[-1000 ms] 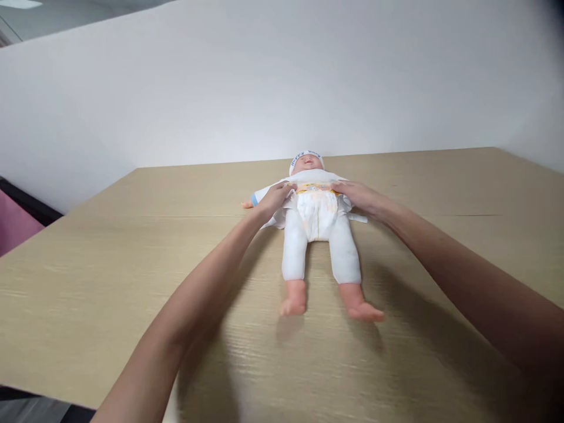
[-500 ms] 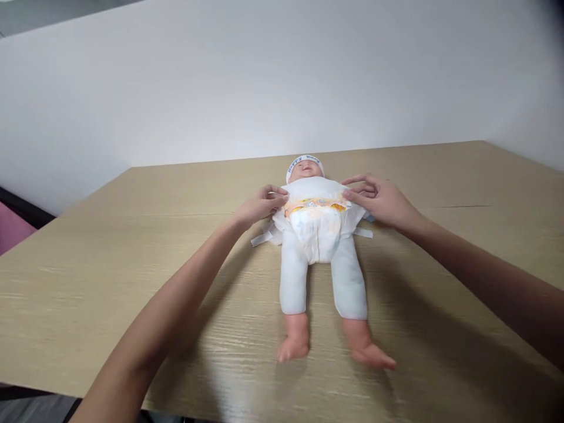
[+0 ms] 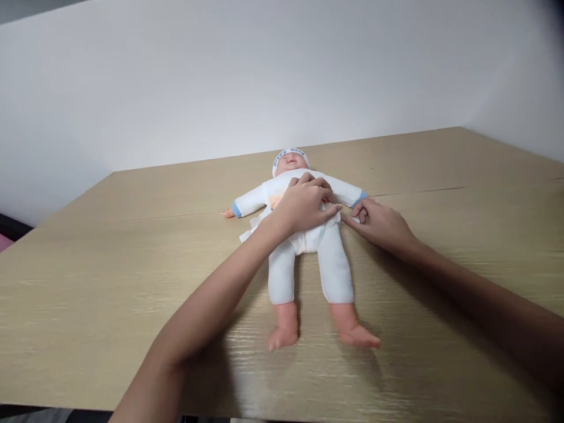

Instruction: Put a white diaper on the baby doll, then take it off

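Observation:
A baby doll (image 3: pixel 282 282) in white cloth lies on its back, head away from me and bare feet toward me. Around its hips is a white diaper (image 3: pixel 312 241) with an orange printed waistband, partly hidden by my left hand. My left hand (image 3: pixel 306 205) rests over the diaper's front, fingers spread and curved, thumb reaching toward the right side. At the diaper's right edge, my right hand (image 3: pixel 374 222) pinches the diaper tab (image 3: pixel 350 218) between thumb and fingers. The left side of the diaper lies loose, its tab (image 3: pixel 245 235) sticking out over the table.
The wooden table (image 3: pixel 110 282) stretches out on every side of the doll, with a seam across it. White walls (image 3: pixel 264 70) stand behind it. A dark and pink object (image 3: pixel 9 235) shows at the far left edge.
My left hand has moved from the diaper's left edge onto its front. My right hand has come down to the right tab and pinched it. The doll's arms now show.

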The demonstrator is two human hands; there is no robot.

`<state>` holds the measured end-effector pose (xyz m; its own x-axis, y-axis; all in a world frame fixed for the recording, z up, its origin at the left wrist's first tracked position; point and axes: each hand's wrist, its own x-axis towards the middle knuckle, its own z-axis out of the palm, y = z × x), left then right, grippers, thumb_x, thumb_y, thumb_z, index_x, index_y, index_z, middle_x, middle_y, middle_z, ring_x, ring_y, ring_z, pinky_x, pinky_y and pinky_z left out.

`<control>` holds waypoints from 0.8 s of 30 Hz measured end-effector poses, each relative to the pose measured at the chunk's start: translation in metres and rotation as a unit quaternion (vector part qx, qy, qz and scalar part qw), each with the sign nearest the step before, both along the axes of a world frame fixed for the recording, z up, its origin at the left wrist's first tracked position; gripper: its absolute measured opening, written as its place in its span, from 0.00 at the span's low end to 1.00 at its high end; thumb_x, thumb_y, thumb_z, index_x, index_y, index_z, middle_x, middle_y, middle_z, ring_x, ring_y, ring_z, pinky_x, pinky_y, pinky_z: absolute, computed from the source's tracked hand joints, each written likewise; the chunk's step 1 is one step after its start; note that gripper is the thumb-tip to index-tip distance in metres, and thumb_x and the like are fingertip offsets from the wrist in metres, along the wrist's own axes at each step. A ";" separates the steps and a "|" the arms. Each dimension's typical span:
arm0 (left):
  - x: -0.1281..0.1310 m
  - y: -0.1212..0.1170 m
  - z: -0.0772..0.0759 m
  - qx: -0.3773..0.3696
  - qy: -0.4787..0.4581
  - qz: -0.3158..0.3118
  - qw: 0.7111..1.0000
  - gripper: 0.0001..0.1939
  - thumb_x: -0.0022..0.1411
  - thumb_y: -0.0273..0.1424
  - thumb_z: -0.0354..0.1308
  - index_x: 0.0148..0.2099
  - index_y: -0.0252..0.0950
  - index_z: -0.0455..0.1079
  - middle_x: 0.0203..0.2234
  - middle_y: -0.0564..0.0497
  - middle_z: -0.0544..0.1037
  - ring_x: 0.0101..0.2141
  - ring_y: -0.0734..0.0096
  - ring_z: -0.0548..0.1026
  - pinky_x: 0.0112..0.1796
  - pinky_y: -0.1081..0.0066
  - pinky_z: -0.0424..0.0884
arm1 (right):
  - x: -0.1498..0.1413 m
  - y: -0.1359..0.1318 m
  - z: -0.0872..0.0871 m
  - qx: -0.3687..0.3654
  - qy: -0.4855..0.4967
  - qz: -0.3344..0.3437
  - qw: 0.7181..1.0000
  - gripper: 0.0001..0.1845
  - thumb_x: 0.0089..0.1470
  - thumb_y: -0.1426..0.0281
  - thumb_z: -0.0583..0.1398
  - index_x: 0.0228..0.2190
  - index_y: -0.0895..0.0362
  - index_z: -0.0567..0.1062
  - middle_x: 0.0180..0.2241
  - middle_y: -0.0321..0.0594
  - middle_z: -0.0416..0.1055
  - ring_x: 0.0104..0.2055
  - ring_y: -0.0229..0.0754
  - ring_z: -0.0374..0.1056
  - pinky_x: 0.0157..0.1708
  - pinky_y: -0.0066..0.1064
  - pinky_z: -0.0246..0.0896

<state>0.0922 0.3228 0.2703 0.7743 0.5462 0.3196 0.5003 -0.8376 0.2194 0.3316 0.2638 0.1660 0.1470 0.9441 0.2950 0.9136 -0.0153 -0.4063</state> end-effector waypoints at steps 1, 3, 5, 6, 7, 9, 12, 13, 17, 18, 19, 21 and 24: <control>0.002 0.001 -0.002 0.005 0.011 0.012 1.000 0.16 0.73 0.43 0.60 0.48 0.38 0.83 0.55 0.47 0.82 0.59 0.49 0.70 0.61 0.49 0.64 | 0.001 0.001 0.000 -0.012 0.000 -0.008 1.000 0.22 0.59 0.46 0.64 0.34 0.52 0.71 0.31 0.37 0.73 0.32 0.45 0.69 0.32 0.33 0.52; 0.003 0.003 -0.005 0.011 0.022 0.034 0.999 0.17 0.72 0.44 0.62 0.51 0.38 0.83 0.58 0.46 0.80 0.61 0.48 0.69 0.62 0.49 0.62 | 0.003 0.002 0.001 -0.035 -0.002 -0.019 0.999 0.26 0.58 0.42 0.63 0.35 0.52 0.70 0.31 0.38 0.73 0.33 0.46 0.69 0.31 0.33 0.51; 0.002 0.003 -0.007 0.013 0.029 0.049 0.998 0.20 0.71 0.45 0.62 0.55 0.38 0.81 0.62 0.44 0.78 0.63 0.47 0.67 0.64 0.49 0.61 | 0.005 0.003 0.002 -0.052 -0.002 -0.024 0.998 0.28 0.57 0.39 0.63 0.34 0.52 0.69 0.31 0.39 0.73 0.32 0.46 0.67 0.31 0.34 0.50; 0.001 0.003 -0.007 0.013 0.030 0.057 0.998 0.22 0.70 0.45 0.62 0.58 0.37 0.80 0.63 0.43 0.77 0.64 0.46 0.66 0.65 0.48 0.61 | 0.006 0.003 0.003 -0.060 -0.002 -0.020 0.998 0.29 0.57 0.39 0.62 0.33 0.52 0.68 0.30 0.39 0.72 0.31 0.45 0.66 0.31 0.34 0.49; 0.001 0.002 -0.008 0.013 0.030 0.064 0.997 0.23 0.70 0.45 0.62 0.60 0.37 0.78 0.64 0.43 0.76 0.65 0.46 0.66 0.65 0.48 0.60 | 0.007 0.004 0.004 -0.070 -0.003 -0.013 0.997 0.29 0.58 0.39 0.61 0.31 0.52 0.67 0.29 0.39 0.71 0.30 0.45 0.65 0.31 0.34 0.49; 0.001 0.001 -0.009 0.012 0.025 0.074 0.997 0.26 0.69 0.46 0.63 0.62 0.36 0.76 0.65 0.42 0.75 0.65 0.45 0.65 0.65 0.47 0.60 | 0.011 0.004 0.008 -0.095 0.009 0.011 0.995 0.30 0.59 0.39 0.59 0.26 0.53 0.66 0.26 0.38 0.69 0.30 0.44 0.64 0.32 0.34 0.50; 0.003 0.001 -0.010 0.010 0.019 0.080 0.997 0.27 0.68 0.46 0.64 0.62 0.35 0.74 0.65 0.41 0.75 0.65 0.44 0.65 0.65 0.46 0.61 | 0.020 0.002 0.017 -0.113 0.084 0.072 0.987 0.33 0.60 0.37 0.56 0.25 0.54 0.69 0.26 0.37 0.67 0.31 0.42 0.63 0.34 0.34 0.51; 0.003 0.001 -0.010 0.009 0.018 0.081 0.997 0.27 0.68 0.46 0.64 0.62 0.35 0.74 0.65 0.40 0.75 0.65 0.43 0.65 0.65 0.46 0.62 | 0.022 0.001 0.021 -0.113 0.122 0.087 0.982 0.34 0.59 0.36 0.57 0.26 0.54 0.71 0.27 0.36 0.68 0.32 0.42 0.64 0.35 0.33 0.52; 0.005 0.001 -0.010 0.007 0.018 0.086 0.996 0.26 0.66 0.47 0.65 0.58 0.35 0.74 0.61 0.38 0.75 0.64 0.41 0.65 0.63 0.44 0.64 | 0.023 0.002 0.045 -0.125 0.256 0.106 0.953 0.35 0.56 0.34 0.62 0.32 0.54 0.76 0.31 0.37 0.70 0.33 0.40 0.63 0.35 0.33 0.52; 0.005 0.001 -0.010 0.008 0.019 0.085 0.996 0.26 0.66 0.48 0.65 0.58 0.35 0.74 0.61 0.38 0.75 0.63 0.41 0.65 0.63 0.44 0.64 | 0.019 0.004 0.053 -0.131 0.275 0.109 0.946 0.35 0.55 0.34 0.63 0.32 0.54 0.75 0.30 0.37 0.70 0.32 0.40 0.62 0.34 0.33 0.51; 0.005 0.001 -0.010 0.009 0.020 0.086 0.996 0.27 0.65 0.48 0.66 0.58 0.35 0.74 0.61 0.38 0.75 0.63 0.40 0.65 0.63 0.44 0.64 | 0.014 0.007 0.062 -0.134 0.284 0.114 0.942 0.34 0.56 0.34 0.64 0.30 0.54 0.74 0.29 0.36 0.68 0.31 0.40 0.60 0.33 0.33 0.50; 0.006 0.002 -0.010 0.008 0.019 0.087 0.996 0.28 0.64 0.48 0.66 0.58 0.35 0.73 0.61 0.37 0.74 0.63 0.39 0.64 0.62 0.44 0.65 | -0.001 0.017 0.078 -0.137 0.278 0.123 0.943 0.32 0.58 0.37 0.64 0.28 0.55 0.71 0.26 0.35 0.64 0.29 0.38 0.56 0.31 0.33 0.48; 0.006 0.006 -0.013 0.002 0.009 0.088 0.996 0.30 0.61 0.48 0.68 0.58 0.34 0.72 0.60 0.36 0.74 0.63 0.38 0.64 0.63 0.44 0.64 | -0.028 0.035 0.093 -0.138 0.228 0.144 0.953 0.28 0.63 0.46 0.64 0.26 0.55 0.70 0.25 0.34 0.63 0.27 0.36 0.55 0.30 0.32 0.46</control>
